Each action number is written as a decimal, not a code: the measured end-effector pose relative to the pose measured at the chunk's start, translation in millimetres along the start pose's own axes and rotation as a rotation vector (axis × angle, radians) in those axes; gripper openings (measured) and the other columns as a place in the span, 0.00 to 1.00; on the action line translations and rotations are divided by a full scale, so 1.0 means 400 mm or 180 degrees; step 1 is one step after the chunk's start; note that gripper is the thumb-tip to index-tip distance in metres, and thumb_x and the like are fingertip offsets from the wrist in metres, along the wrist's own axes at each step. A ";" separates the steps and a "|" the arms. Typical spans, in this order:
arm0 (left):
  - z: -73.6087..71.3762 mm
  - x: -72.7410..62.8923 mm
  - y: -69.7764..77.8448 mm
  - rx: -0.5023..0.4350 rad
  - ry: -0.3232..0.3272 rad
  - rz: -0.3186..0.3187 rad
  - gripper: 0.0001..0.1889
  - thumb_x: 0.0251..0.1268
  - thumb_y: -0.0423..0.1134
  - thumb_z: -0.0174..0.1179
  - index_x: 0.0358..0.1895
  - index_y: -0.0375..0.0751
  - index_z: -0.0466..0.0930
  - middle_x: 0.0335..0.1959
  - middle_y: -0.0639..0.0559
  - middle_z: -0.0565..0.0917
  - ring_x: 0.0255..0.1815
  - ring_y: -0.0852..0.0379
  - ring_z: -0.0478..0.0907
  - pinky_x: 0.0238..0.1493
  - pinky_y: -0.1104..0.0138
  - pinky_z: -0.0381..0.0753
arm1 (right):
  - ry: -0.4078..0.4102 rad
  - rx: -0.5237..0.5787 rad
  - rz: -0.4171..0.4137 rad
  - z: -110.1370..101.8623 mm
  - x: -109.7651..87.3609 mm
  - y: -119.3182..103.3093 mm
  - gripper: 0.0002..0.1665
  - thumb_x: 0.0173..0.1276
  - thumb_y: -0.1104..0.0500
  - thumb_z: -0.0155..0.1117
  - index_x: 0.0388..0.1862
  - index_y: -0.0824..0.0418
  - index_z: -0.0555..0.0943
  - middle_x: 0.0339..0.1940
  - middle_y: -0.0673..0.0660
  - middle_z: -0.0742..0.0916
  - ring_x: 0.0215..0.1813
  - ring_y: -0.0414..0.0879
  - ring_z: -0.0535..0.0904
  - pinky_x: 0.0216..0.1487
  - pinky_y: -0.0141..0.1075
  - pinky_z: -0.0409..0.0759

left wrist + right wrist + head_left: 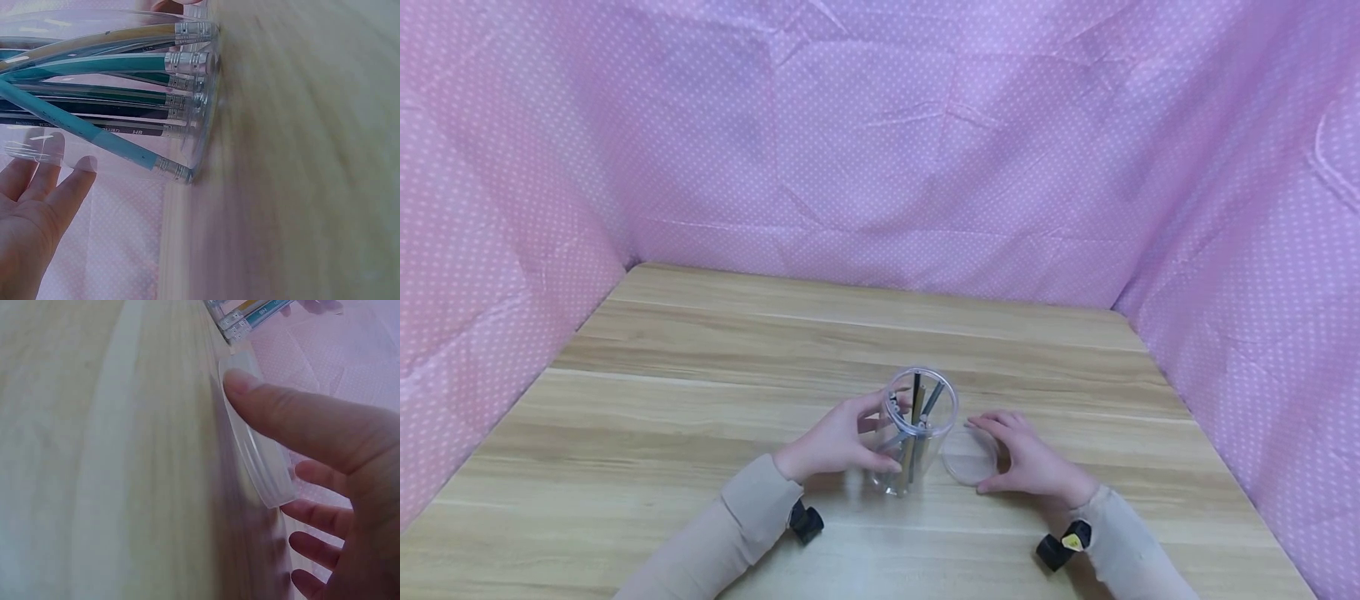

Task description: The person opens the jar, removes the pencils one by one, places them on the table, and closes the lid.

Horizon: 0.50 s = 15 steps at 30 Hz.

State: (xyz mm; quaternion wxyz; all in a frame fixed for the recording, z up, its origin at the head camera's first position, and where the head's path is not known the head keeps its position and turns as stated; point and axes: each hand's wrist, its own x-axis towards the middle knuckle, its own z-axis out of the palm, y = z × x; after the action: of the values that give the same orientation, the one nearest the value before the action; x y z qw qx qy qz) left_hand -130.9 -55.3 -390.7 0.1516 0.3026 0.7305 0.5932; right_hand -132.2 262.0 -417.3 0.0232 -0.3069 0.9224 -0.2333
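A clear plastic jar stands upright on the table in the head view, its top uncovered. Inside it are several pencils, teal, dark and yellowish, with their metal ends down at the jar's base in the left wrist view. My left hand holds the jar from its left side, thumb in front and fingers behind. Just right of the jar, a round translucent lid is down at the tabletop. My right hand grips that lid by its edge, with the thumb on its near side in the right wrist view.
The wood-grain table spreads out around both hands. Pink dotted cloth hangs along its back and both sides. Each wrist carries a small black camera, such as the one on the left.
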 end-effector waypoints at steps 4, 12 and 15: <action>0.000 0.000 -0.001 0.0019 -0.0005 0.0010 0.51 0.42 0.31 0.74 0.73 0.43 0.56 0.67 0.45 0.71 0.65 0.42 0.70 0.68 0.52 0.68 | 0.0059 0.0056 -0.0028 -0.006 -0.001 -0.001 0.55 0.37 0.41 0.79 0.64 0.63 0.71 0.60 0.61 0.76 0.60 0.56 0.68 0.59 0.58 0.71; 0.000 0.002 -0.003 -0.0011 -0.0010 0.0003 0.51 0.42 0.30 0.74 0.73 0.42 0.55 0.67 0.45 0.70 0.65 0.42 0.70 0.68 0.52 0.68 | 0.0367 0.0120 -0.0216 -0.038 -0.005 -0.026 0.48 0.39 0.53 0.80 0.61 0.64 0.73 0.58 0.61 0.77 0.58 0.55 0.69 0.56 0.58 0.74; 0.000 0.001 -0.004 -0.0004 -0.0004 -0.0010 0.51 0.42 0.31 0.74 0.73 0.42 0.56 0.67 0.45 0.70 0.65 0.42 0.70 0.68 0.52 0.68 | 0.0505 0.0140 -0.0291 -0.046 -0.008 -0.038 0.43 0.42 0.57 0.78 0.60 0.63 0.74 0.57 0.61 0.78 0.59 0.52 0.69 0.55 0.57 0.74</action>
State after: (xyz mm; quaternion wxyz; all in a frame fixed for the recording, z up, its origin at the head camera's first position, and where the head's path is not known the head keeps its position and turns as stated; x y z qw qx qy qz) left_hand -131.7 -55.1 -392.0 0.1532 0.3017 0.7305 0.5933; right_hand -124.8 260.9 -394.6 -0.0538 -0.3285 0.9011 -0.2778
